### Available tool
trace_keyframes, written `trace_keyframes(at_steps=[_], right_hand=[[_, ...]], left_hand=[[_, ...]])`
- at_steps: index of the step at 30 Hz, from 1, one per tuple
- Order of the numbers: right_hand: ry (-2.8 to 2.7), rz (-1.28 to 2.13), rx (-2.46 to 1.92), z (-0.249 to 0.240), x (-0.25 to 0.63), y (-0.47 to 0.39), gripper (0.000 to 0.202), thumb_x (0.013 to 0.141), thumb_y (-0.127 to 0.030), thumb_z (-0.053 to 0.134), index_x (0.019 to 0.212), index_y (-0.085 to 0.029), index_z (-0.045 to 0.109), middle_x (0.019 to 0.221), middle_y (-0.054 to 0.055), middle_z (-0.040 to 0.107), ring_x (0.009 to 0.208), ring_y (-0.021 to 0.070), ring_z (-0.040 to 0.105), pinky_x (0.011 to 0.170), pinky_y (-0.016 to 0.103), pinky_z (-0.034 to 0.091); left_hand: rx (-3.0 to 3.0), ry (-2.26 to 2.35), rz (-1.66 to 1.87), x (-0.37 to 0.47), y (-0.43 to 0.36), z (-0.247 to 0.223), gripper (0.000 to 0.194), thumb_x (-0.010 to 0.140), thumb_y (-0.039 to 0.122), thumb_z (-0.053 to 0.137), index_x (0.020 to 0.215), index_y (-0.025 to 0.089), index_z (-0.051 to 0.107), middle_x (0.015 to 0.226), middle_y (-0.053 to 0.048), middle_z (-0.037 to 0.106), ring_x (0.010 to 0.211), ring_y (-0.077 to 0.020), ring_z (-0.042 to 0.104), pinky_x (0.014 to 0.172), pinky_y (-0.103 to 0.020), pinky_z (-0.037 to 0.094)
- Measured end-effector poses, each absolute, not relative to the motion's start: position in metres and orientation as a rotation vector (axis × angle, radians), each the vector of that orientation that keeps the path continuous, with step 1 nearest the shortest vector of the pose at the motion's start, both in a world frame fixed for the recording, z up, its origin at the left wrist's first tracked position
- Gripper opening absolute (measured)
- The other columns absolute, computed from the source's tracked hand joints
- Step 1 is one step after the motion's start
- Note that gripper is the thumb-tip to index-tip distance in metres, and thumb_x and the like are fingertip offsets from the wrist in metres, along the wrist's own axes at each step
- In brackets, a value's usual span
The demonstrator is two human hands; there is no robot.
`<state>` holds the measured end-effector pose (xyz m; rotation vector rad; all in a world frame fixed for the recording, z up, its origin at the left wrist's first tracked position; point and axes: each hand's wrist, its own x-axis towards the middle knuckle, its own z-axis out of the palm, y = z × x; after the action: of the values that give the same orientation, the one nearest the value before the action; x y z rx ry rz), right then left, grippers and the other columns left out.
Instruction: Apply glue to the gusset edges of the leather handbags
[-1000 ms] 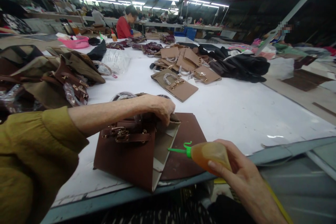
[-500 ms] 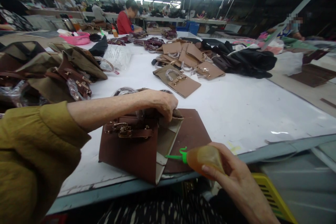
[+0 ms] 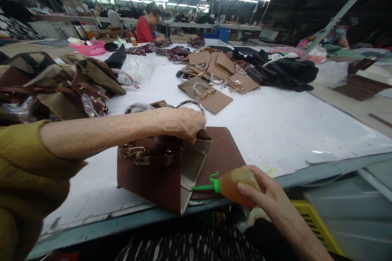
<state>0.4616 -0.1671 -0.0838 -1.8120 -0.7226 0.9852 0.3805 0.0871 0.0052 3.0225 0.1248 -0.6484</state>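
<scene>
Just one bottle (image 3: 235, 185) in right fingers (image 3: 259, 174)

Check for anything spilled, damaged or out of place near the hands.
No spill is visible around the amber plastic bottle with green nozzle. The white table covering looks worn, with dark marks along its near edge. The brown leather-look handbag sits slightly askew: its near corner appears to jut past that edge.

Brown handbag (image 3: 148, 181), gold-buckled, side gaping | on white tabletop (image 3: 275, 126) | I hold amber bottle (image 3: 234, 185) sideways | green nozzle (image 3: 204, 188) at bag's edge
</scene>
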Motion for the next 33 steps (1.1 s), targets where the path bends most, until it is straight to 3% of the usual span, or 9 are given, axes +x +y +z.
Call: trace_keyframes(at_steps=[5,9,13,19,33], right_hand=[[-0.469,0.919,-1.711,-0.087,0.464,-0.165,0.038,0.073,-0.05,0.064,0.093,-0.018,0.063,0.073,0.003,0.062,0.06,0.0178,0.054,0.044,0.024,0.043],[-0.372,0.825,-1.642,-0.091,0.472,-0.163,0.042,0.071,-0.049,0.066,0.097,-0.017,0.062,0.08,0.005,0.064,0.065,0.0186,0.056,0.046,0.025,0.045],[-0.416,0.801,-1.686,-0.096,0.486,-0.157,0.044,0.071,-0.05,0.067,0.1,-0.018,0.059,0.082,0.005,0.065,0.072,0.0211,0.059,0.051,0.028,0.05],[-0.514,0.76,-1.751,-0.091,0.494,-0.145,0.044,0.068,-0.049,0.07,0.097,-0.018,0.058,0.082,0.005,0.066,0.075,0.023,0.061,0.054,0.028,0.052],[-0.47,0.71,-1.785,-0.12,0.479,-0.156,0.044,0.072,-0.052,0.066,0.096,-0.018,0.053,0.081,0.004,0.06,0.074,0.023,0.057,0.054,0.032,0.054]], left_hand=[[3.087,0.27,-0.475,0.365,0.079,0.04,0.019,0.066,0.025,0.064,0.08,0.012,0.065,0.07,-0.006,0.06,0.07,-0.0185,0.056,0.062,-0.025,0.04],[3.22,0.321,-0.392,0.355,0.074,0.055,0.013,0.075,0.02,0.06,0.082,0.009,0.063,0.08,-0.011,0.062,0.073,-0.0217,0.059,0.062,-0.029,0.041],[3.283,0.284,-0.325,0.353,0.068,0.044,0.014,0.075,0.015,0.056,0.087,0.009,0.061,0.089,-0.014,0.063,0.075,-0.0249,0.061,0.062,-0.032,0.046],[3.192,0.129,-0.546,0.36,0.05,0.029,0.027,0.062,0.012,0.065,0.089,0.009,0.062,0.093,-0.015,0.064,0.083,-0.0289,0.062,0.069,-0.038,0.052],[3.259,0.075,-0.441,0.357,0.056,0.011,0.014,0.072,0.013,0.058,0.086,0.01,0.06,0.086,-0.012,0.063,0.078,-0.0241,0.062,0.066,-0.034,0.049]])
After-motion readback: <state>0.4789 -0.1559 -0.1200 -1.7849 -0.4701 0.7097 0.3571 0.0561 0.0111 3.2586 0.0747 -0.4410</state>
